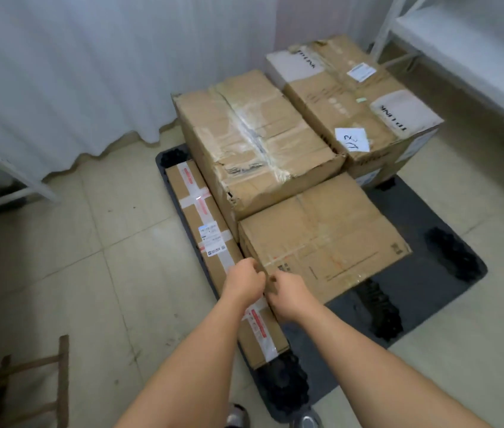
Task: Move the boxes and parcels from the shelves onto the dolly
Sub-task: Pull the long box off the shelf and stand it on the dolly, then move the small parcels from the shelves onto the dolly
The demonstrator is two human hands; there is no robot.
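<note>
Head view: long box under both grips

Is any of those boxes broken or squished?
Yes. The big middle box looks battered: its near top edge is torn and crumpled, and wrinkled clear tape runs over the lid. It also sits crooked, its near end resting on the lower flat box. The long narrow box beside them looks tidy.

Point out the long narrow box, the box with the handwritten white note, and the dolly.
long narrow box (196,211): head view, on its taped top face.
box with the handwritten white note (337,88): head view, on its brown top face.
dolly (414,288): head view, on bare dark deck.
</note>
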